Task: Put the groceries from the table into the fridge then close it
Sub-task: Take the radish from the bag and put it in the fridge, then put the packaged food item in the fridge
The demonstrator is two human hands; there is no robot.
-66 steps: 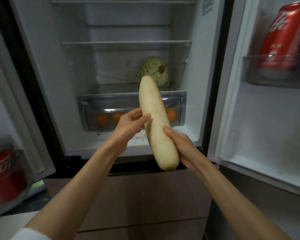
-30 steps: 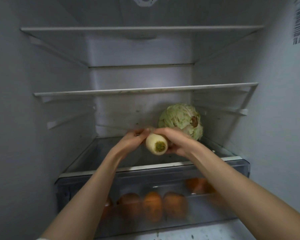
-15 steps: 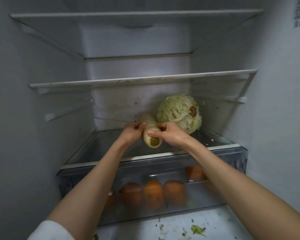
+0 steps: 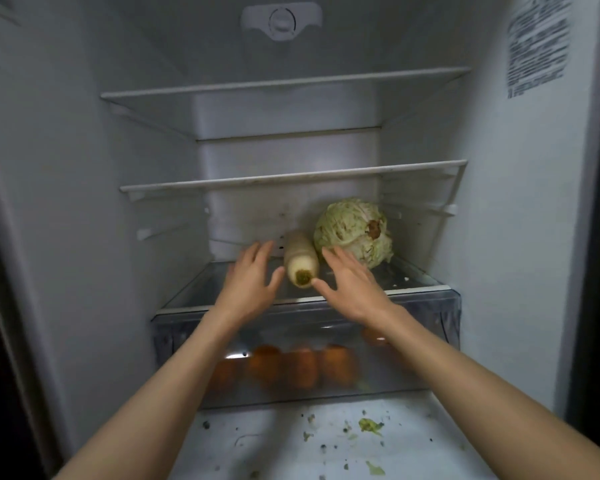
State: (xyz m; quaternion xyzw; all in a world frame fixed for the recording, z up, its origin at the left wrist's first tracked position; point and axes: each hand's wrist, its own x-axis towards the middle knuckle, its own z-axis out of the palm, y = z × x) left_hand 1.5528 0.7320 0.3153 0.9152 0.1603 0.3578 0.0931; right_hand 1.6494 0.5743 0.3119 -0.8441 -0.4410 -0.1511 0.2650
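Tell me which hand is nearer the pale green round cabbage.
Right. The right hand lies just in front of the pale green round cabbage; the left hand is beyond the long white radish.

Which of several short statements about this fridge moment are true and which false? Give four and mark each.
1. The long white radish lies on the glass shelf above the clear crisper drawer. True.
2. The left hand grips the radish. False: its fingers are spread, and so are the right hand's.
3. The round pale green cabbage sits to the radish's right. True.
4. The round orange fruits sit on the top shelf. False: they are in the crisper drawer.
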